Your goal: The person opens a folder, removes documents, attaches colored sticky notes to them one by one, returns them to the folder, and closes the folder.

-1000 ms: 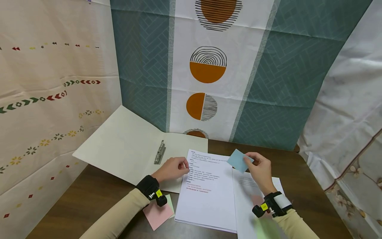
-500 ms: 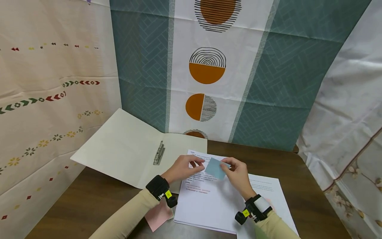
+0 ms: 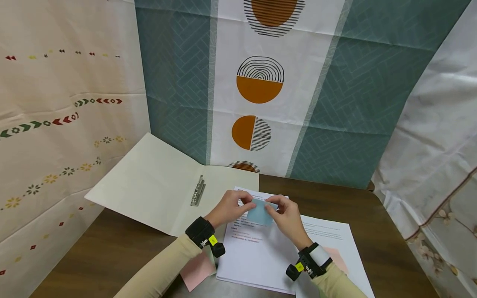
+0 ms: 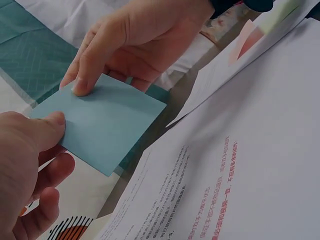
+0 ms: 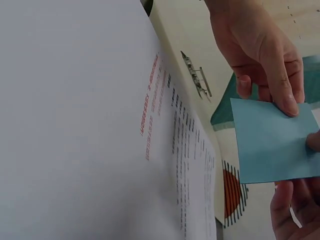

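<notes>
A square blue sticky note [image 3: 259, 213] is held up over the printed stack of paper [image 3: 261, 260]. My left hand [image 3: 232, 207] pinches one upper corner between thumb and fingers. At the opposite upper corner my right hand [image 3: 288, 219] pinches it too. In the left wrist view the blue sticky note [image 4: 112, 125] shows a blank face, with both thumbs lying on it. Seen from the right wrist, the sticky note [image 5: 275, 142] hangs apart from the page, the left thumb on its top edge.
Behind to the left lies an opened white folder [image 3: 156, 182] with a metal clip [image 3: 198, 191]. Pink notes [image 3: 197, 269] sit left of the stack, a green one partly under them. More printed sheets [image 3: 331, 231] lie to the right, a pink note [image 3: 337, 258] on them. Patterned cloth [image 3: 179, 82] hangs behind.
My right hand has carried the blue sticky note leftward from above the right-hand sheets to over the stack. My left hand has moved right and now pinches the note's other corner.
</notes>
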